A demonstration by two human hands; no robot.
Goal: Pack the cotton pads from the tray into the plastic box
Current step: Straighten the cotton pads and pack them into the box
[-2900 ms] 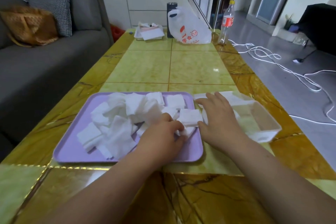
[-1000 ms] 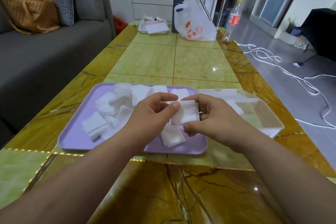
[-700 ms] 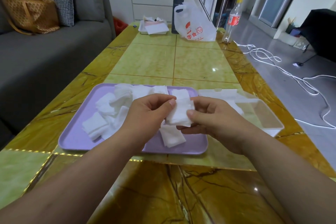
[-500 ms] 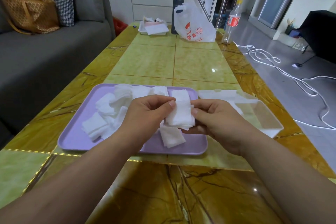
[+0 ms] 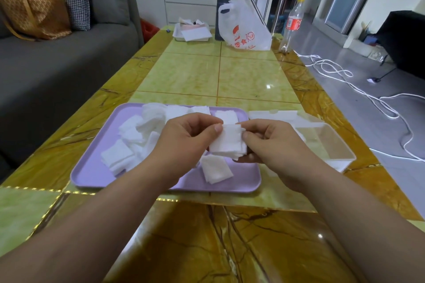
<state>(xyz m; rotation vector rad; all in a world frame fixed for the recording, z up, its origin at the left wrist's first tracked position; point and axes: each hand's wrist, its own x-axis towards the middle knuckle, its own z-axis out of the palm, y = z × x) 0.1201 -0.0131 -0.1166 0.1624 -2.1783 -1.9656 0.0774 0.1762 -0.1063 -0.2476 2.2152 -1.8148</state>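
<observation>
A small stack of white cotton pads (image 5: 228, 141) is held above the right part of the purple tray (image 5: 92, 172). My left hand (image 5: 186, 142) pinches its left edge and my right hand (image 5: 273, 142) pinches its right edge and cups it from below. Several loose cotton pads (image 5: 138, 138) lie heaped in the tray's left and back parts, and one pad (image 5: 216, 169) lies alone under my hands. The clear plastic box (image 5: 331, 145) stands open on the table just right of the tray, with its lid (image 5: 273, 114) lying behind it.
At the table's far end stand a white tray of papers (image 5: 192, 33), a dark flask (image 5: 222, 1), a white plastic bag (image 5: 243, 27) and a drink bottle (image 5: 293, 23). A grey sofa (image 5: 57, 60) runs along the left. White cables (image 5: 345, 80) lie on the floor at right.
Both hands picked pads off the tray and brought them together into a stack held above it. In the last half second the stack has been squared up between my fingers.
</observation>
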